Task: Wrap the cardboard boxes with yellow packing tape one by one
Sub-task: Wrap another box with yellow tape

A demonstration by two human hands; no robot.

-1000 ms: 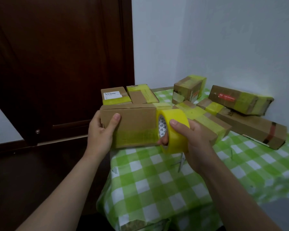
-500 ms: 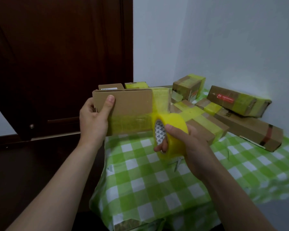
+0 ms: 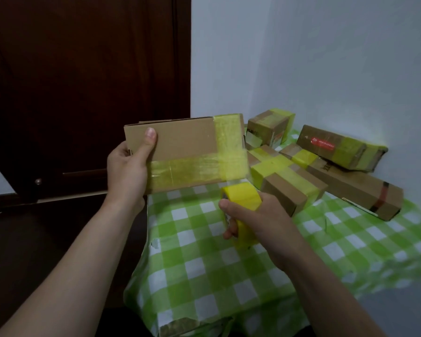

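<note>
My left hand [image 3: 127, 169] grips the brown cardboard box [image 3: 185, 139] above the green-checked worktop [image 3: 204, 263]; my right hand [image 3: 260, 220] clamps the yellow tape roll [image 3: 243, 195].

You wore the single camera on your head, aimed forward and down.
It faced the corner where the dark brown wooden door [image 3: 83, 81] met the pale grey wall [image 3: 326, 69]. It sat near, so your left hand [image 3: 127, 171] on the brown cardboard box [image 3: 185, 139] and your right hand [image 3: 263, 222] on the yellow packing tape roll [image 3: 243, 198] filled mid-frame above the green-and-white checked tablecloth [image 3: 199, 268].
</note>
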